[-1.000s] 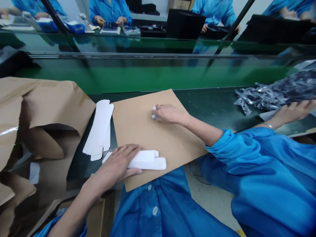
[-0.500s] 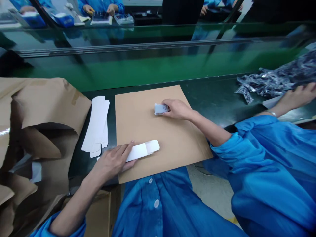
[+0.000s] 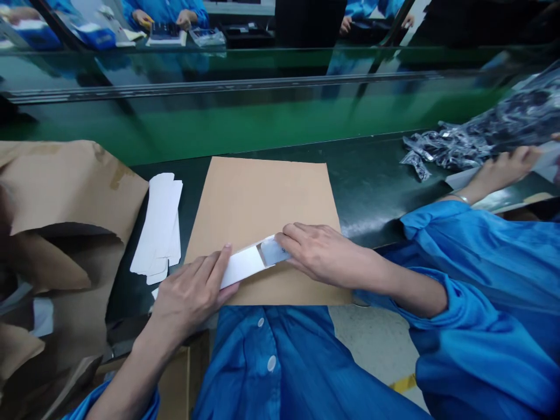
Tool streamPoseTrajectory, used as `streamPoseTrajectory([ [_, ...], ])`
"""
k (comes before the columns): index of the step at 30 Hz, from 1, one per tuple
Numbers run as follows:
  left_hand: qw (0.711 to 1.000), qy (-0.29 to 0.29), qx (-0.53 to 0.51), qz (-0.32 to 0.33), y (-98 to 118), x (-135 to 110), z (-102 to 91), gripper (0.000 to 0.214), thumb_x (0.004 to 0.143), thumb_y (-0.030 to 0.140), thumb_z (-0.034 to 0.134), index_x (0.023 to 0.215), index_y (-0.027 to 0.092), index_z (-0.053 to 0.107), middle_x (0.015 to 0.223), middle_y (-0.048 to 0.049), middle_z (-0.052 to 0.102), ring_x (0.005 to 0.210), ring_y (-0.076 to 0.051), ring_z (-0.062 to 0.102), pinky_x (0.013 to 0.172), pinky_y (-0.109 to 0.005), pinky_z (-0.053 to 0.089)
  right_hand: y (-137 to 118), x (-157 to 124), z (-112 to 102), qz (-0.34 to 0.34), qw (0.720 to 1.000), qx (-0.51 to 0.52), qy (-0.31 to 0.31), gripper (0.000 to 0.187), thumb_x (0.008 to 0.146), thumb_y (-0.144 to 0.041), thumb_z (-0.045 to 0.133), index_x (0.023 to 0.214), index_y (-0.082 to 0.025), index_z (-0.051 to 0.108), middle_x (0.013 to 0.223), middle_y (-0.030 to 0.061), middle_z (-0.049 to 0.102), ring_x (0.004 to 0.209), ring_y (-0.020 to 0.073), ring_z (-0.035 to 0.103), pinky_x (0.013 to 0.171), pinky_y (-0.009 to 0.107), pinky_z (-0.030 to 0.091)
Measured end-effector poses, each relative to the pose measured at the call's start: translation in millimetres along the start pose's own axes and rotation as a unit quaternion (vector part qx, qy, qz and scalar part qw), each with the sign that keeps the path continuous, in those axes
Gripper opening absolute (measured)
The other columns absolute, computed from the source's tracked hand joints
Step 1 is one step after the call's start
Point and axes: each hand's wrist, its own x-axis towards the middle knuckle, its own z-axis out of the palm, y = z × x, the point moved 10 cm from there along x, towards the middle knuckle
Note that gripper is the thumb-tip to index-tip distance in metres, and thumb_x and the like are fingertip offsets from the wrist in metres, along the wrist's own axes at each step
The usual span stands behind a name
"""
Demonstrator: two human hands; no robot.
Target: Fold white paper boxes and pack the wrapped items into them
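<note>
My left hand (image 3: 192, 286) is closed around a slim white carton (image 3: 245, 266), tilted up toward the right. At the carton's open right end, my right hand (image 3: 312, 251) pinches a small pale-grey packet (image 3: 273, 251) with dark print. The packet sits against the opening and seems partly inside it; my fingers cover its right end. Below both hands lies a brown cardboard sheet (image 3: 262, 192) on the dark green bench. A stack of flat white cartons (image 3: 156, 227) lies to the left of the sheet.
A large torn brown paper-lined box (image 3: 74, 186) stands at left. A co-worker's arm (image 3: 494, 172) reaches in at right beside a heap of clear-bagged parts (image 3: 464, 143). Behind the bench runs a green panel (image 3: 262, 122), with co-workers' hands (image 3: 186, 19) beyond.
My right hand has brought the packet down and toward me to the carton's open end. The cardboard sheet has turned slightly. My left hand still holds the carton.
</note>
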Motion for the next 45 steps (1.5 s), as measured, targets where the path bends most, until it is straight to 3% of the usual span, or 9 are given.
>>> streamPoseTrajectory([
  [5, 1.000, 0.011, -0.004, 0.022, 7, 3, -9.9, 0.058, 0.086, 0.037, 0.065, 0.127, -0.002, 0.054, 0.094, -0.0148, 0.073, 0.073, -0.021, 0.066, 0.064, -0.032, 0.047, -2, 8, -6, -0.033, 0.997, 0.063, 0.007, 0.024, 0.096, -0.015, 0.048, 0.119, -0.012, 0.054, 0.108, 0.0119, 0.061, 0.092, 0.0208, 0.061, 0.076, 0.034, 0.050],
  [11, 0.999, 0.033, -0.009, -0.034, -3, 1, -14.7, 0.057, 0.085, 0.037, 0.066, 0.127, 0.001, 0.055, 0.087, -0.0133, 0.073, 0.068, -0.021, 0.067, 0.057, -0.030, 0.046, 12, 12, -17, 0.007, 0.986, 0.144, 0.087, 0.033, 0.091, -0.018, 0.059, 0.124, -0.013, 0.053, 0.114, 0.0117, 0.064, 0.100, 0.0213, 0.062, 0.082, 0.032, 0.048],
  [16, 0.991, -0.001, -0.128, -0.027, -7, 0, -5.8, 0.057, 0.087, 0.041, 0.063, 0.132, 0.008, 0.050, 0.089, -0.0106, 0.072, 0.071, -0.021, 0.069, 0.060, -0.030, 0.051, 15, 16, -21, -0.022, 0.987, 0.158, -0.019, 0.029, 0.086, -0.022, 0.069, 0.112, -0.012, 0.063, 0.098, 0.0071, 0.068, 0.079, 0.0164, 0.062, 0.069, 0.027, 0.044],
  [22, 0.970, -0.056, -0.234, -0.032, -19, -7, 8.1, 0.061, 0.089, 0.046, 0.059, 0.140, 0.017, 0.041, 0.102, -0.0100, 0.072, 0.084, -0.021, 0.070, 0.065, -0.031, 0.055, 6, 19, -22, -0.051, 0.987, 0.138, -0.058, 0.029, 0.090, -0.027, 0.063, 0.116, -0.012, 0.061, 0.101, 0.0085, 0.067, 0.087, 0.0196, 0.063, 0.071, 0.029, 0.044],
  [28, 0.986, -0.015, -0.147, -0.073, -21, -4, 7.4, 0.058, 0.089, 0.047, 0.059, 0.135, 0.014, 0.046, 0.096, -0.0095, 0.074, 0.076, -0.020, 0.070, 0.058, -0.027, 0.051, -10, 15, -5, -0.016, 0.996, 0.089, 0.020, 0.040, 0.098, -0.023, 0.045, 0.134, -0.006, 0.046, 0.110, 0.0178, 0.064, 0.093, 0.0260, 0.063, 0.076, 0.038, 0.049],
  [37, 0.996, 0.037, -0.054, -0.061, 2, 10, -5.3, 0.053, 0.090, 0.039, 0.060, 0.131, 0.008, 0.051, 0.093, -0.0088, 0.074, 0.076, -0.019, 0.068, 0.063, -0.030, 0.048, -2, 9, 3, 0.083, 0.893, 0.440, 0.041, 0.068, 0.093, -0.019, 0.050, 0.153, -0.019, 0.018, 0.107, 0.0046, 0.070, 0.088, 0.0148, 0.063, 0.083, 0.032, 0.051],
  [41, 0.992, 0.010, -0.048, -0.117, 13, 35, 5.5, 0.048, 0.094, 0.041, 0.053, 0.131, 0.011, 0.053, 0.090, -0.0087, 0.073, 0.073, -0.020, 0.067, 0.060, -0.032, 0.046, 22, 0, 2, 0.158, 0.857, 0.460, 0.167, 0.053, 0.086, -0.025, 0.063, 0.137, -0.020, 0.049, 0.116, 0.0071, 0.067, 0.100, 0.0169, 0.063, 0.092, 0.035, 0.050],
  [43, 0.985, 0.015, -0.076, -0.154, 22, 54, 4.4, 0.049, 0.095, 0.043, 0.049, 0.132, 0.012, 0.052, 0.098, -0.0110, 0.073, 0.080, -0.022, 0.068, 0.065, -0.033, 0.049, 53, -21, -3, 0.213, 0.838, 0.436, 0.248, 0.039, 0.086, -0.028, 0.062, 0.123, -0.018, 0.061, 0.108, 0.0083, 0.069, 0.093, 0.0184, 0.065, 0.085, 0.035, 0.053],
  [45, 0.977, 0.053, -0.111, -0.175, 31, 72, -6.5, 0.054, 0.094, 0.045, 0.050, 0.137, 0.012, 0.048, 0.123, -0.0162, 0.066, 0.106, -0.026, 0.065, 0.084, -0.037, 0.051, 97, -44, -14, 0.236, 0.840, 0.414, 0.260, 0.036, 0.086, -0.033, 0.062, 0.117, -0.017, 0.065, 0.098, 0.0093, 0.071, 0.086, 0.0202, 0.067, 0.077, 0.034, 0.054],
])
